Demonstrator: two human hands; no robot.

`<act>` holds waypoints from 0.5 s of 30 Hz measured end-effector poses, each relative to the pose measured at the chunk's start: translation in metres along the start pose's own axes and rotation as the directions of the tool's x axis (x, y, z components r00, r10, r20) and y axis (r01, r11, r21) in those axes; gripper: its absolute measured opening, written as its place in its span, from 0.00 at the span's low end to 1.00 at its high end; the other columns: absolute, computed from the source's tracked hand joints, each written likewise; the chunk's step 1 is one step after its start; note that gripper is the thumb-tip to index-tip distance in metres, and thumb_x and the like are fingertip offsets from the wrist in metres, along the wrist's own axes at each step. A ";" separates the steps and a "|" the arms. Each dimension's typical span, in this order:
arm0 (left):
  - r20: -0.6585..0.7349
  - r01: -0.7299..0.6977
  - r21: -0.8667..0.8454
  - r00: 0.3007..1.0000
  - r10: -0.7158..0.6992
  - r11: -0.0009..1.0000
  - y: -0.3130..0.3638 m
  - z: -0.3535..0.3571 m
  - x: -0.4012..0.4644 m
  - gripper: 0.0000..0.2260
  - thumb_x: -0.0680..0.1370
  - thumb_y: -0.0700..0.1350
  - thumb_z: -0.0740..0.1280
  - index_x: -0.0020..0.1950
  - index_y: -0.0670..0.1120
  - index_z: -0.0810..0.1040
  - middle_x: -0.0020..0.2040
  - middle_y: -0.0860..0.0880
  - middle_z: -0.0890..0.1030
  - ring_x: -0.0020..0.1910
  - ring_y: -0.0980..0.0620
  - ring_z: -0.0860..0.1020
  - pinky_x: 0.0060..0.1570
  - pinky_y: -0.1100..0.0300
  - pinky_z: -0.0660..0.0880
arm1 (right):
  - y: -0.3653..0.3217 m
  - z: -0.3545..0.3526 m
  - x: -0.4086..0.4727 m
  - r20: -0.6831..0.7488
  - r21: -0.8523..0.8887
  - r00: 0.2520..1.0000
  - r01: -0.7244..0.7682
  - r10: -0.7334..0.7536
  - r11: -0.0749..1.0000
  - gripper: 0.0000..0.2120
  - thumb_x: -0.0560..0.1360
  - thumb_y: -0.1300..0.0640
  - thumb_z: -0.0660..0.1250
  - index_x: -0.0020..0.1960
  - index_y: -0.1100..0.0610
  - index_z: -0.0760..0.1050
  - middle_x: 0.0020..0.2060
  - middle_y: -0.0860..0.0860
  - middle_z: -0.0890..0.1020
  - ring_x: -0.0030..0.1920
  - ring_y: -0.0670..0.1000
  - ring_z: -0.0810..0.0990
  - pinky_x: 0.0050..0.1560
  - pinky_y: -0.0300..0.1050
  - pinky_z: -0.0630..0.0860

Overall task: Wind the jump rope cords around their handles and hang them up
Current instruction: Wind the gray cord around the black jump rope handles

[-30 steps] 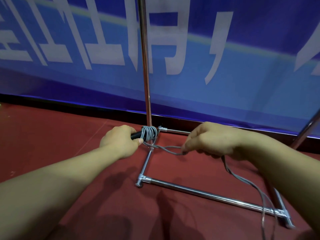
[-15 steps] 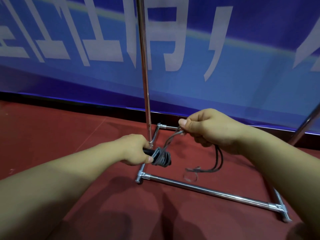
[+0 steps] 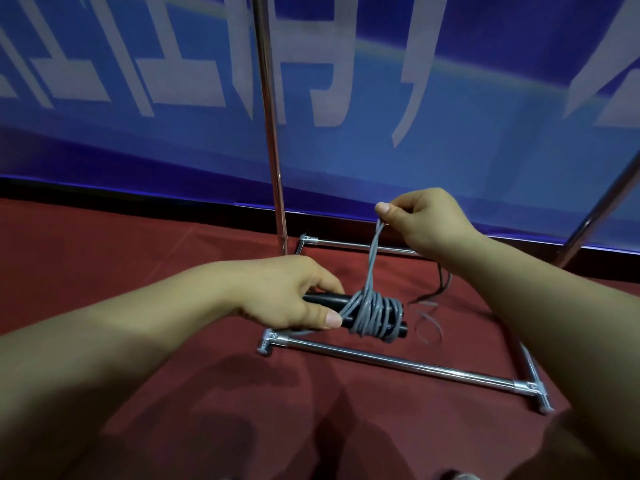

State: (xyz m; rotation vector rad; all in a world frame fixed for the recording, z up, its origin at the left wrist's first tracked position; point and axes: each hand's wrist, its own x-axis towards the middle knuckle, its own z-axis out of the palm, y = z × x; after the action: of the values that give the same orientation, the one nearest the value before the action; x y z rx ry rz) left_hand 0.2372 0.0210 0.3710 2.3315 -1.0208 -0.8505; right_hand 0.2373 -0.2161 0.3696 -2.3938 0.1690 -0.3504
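Cord wound on handles | left hand grips | right hand pinches

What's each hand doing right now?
Left hand: grips the black handles.
Right hand: pinches the grey cord.

Dark red carpet covers the floor. A blue banner with large white characters spans the rear wall. A chrome rack frame stands on the carpet, its upright pole near the banner.
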 end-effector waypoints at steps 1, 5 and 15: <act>0.022 -0.013 -0.037 1.000 0.014 0.999 0.002 0.000 -0.001 0.04 0.79 0.51 0.70 0.51 0.53 0.81 0.37 0.55 0.79 0.35 0.58 0.76 0.39 0.63 0.73 | 0.002 0.001 0.001 0.002 0.010 1.000 -0.011 0.011 1.000 0.17 0.79 0.46 0.67 0.40 0.58 0.82 0.23 0.48 0.70 0.25 0.46 0.66 0.29 0.40 0.65; 0.085 -0.052 -0.194 0.994 0.069 0.980 0.015 0.001 -0.004 0.04 0.80 0.48 0.69 0.46 0.53 0.79 0.36 0.50 0.77 0.35 0.51 0.74 0.38 0.54 0.73 | 0.003 0.004 0.004 0.013 0.034 0.999 -0.036 0.036 0.999 0.17 0.78 0.45 0.69 0.37 0.56 0.81 0.22 0.48 0.68 0.23 0.45 0.64 0.28 0.40 0.64; -0.113 -0.260 -0.382 0.966 0.234 0.887 0.025 0.001 -0.008 0.10 0.81 0.46 0.67 0.56 0.39 0.77 0.36 0.46 0.73 0.32 0.52 0.70 0.32 0.60 0.70 | 0.007 0.005 0.001 0.085 0.214 0.980 -0.196 0.182 0.957 0.19 0.76 0.44 0.71 0.38 0.59 0.82 0.28 0.51 0.77 0.24 0.43 0.71 0.28 0.34 0.70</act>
State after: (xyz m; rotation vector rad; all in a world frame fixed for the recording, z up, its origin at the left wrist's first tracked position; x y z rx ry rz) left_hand 0.2201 0.0114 0.3877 1.8330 -0.9875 -0.7898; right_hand 0.2399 -0.2185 0.3613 -2.1441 0.3106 -0.1914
